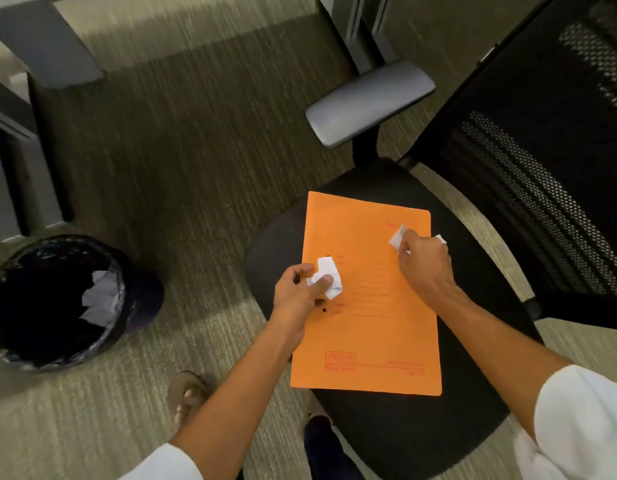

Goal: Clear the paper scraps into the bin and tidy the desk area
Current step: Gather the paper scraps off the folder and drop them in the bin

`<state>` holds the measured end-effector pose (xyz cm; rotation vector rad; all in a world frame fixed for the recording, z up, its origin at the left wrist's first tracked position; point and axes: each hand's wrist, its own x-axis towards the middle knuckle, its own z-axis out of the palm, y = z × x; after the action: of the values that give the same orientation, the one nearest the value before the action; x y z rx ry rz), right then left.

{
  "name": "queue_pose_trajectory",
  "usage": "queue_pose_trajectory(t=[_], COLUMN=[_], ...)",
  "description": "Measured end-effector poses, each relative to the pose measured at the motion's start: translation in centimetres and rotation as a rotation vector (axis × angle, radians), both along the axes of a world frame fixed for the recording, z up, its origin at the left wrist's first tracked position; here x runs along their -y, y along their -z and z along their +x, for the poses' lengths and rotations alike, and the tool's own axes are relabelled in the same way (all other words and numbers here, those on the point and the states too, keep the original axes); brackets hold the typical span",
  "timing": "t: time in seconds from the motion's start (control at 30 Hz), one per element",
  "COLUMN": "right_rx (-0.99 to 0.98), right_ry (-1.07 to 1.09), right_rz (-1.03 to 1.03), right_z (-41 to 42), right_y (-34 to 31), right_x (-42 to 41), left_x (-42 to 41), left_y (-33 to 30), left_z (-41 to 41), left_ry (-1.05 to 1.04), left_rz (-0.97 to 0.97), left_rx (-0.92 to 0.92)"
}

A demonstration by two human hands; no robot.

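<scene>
An orange folder [366, 334] lies flat on the black seat of an office chair [421, 427]. Over the folder's left half, my left hand [296, 292] is closed on a crumpled white paper scrap [329, 277]. My right hand [425, 265] is at the folder's upper right, fingers pinched on another white paper scrap [398, 239]; a bit of white paper [440, 239] also shows behind its knuckles. A round black bin [30, 341] with a dark liner stands on the carpet to the left, with white paper [101, 299] inside it.
The chair's mesh backrest [542, 168] rises at the right and its grey armrest [366, 102] sticks out above the seat. Grey desk legs [40, 46] and panels stand at the upper left and top. My sandalled foot [189, 396] is on the striped carpet between bin and chair.
</scene>
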<state>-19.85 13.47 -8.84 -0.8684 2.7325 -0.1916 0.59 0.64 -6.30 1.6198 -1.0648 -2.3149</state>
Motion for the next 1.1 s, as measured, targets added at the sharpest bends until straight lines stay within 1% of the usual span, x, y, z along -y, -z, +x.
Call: queue_pose_trajectory(t=[0.03, 0.13, 0.2, 0.33, 0.43, 0.5, 0.53, 0.57, 0.63, 0.7, 0.77, 0.8, 0.83, 0.9, 0.97, 1.03, 1.1], right_rx=[0.029, 0.174, 0.293, 0.650, 0.860, 1.134, 1.268, 1.361, 1.451, 1.437, 1.346, 1.295, 1.249, 1.164, 1.031, 0.852, 0.711], right_ry=[0.041, 0.195, 0.266, 0.404, 0.508, 0.607, 0.627, 0.615, 0.534, 0.445, 0.386, 0.378, 0.383, 0.378, 0.310, 0.224, 0.164], right_rz=[-0.068, -0.371, -0.483, -0.572, -0.650, -0.773, -0.802, -0.782, -0.650, -0.517, -0.438, -0.422, -0.418, -0.397, -0.326, -0.285, -0.338], right_z=[0.3, 2.1, 4.5, 10.2, 12.0, 12.5, 12.8, 13.2, 14.3, 15.2, 16.4, 17.0, 17.7, 19.6, 21.9, 24.2, 26.7], right_y=[-0.3, -1.7, -3.3, -6.1, -7.7, -8.5, -8.8, -8.9, -8.9, -8.6, -8.2, -7.9, -7.6, -7.2, -6.9, -6.9, -7.1], right_x=[0.2, 0.5, 0.6, 1.6, 2.5, 3.5, 4.1, 4.8, 6.8, 8.9, 11.5, 12.7, 14.0, 16.5, 19.0, 21.0, 22.7], left_x=[0.1, 0.4, 0.5, 1.2, 2.7, 3.7, 4.2, 4.7, 5.7, 6.5, 7.9, 8.6, 9.4, 11.0, 12.7, 14.2, 15.7], left_y=[0.0, 0.1, 0.2, 0.1, -0.3, -0.6, -0.7, -0.8, -1.1, -1.6, -2.0, -2.1, -2.2, -2.1, -1.7, -1.4, -1.4], left_z=[0.5, 1.7, 2.4, 3.2, 3.9, 4.7, 5.0, 5.5, 6.5, 7.5, 9.2, 10.2, 11.1, 12.9, 14.6, 16.0, 17.5], left_ry=[0.005, 0.037, 0.050, 0.062, 0.124, 0.128, 0.128, 0.127, 0.098, 0.043, -0.033, -0.055, -0.059, -0.049, -0.045, -0.091, -0.206], left_rz=[0.001, -0.044, -0.107, -0.164, -0.235, -0.227, -0.218, -0.202, -0.114, 0.033, 0.162, 0.189, 0.179, 0.101, 0.051, 0.062, 0.138], left_rx=[-0.021, -0.037, -0.050, -0.147, -0.174, -0.198, -0.193, -0.186, -0.205, -0.265, -0.335, -0.354, -0.350, -0.306, -0.250, -0.228, -0.260])
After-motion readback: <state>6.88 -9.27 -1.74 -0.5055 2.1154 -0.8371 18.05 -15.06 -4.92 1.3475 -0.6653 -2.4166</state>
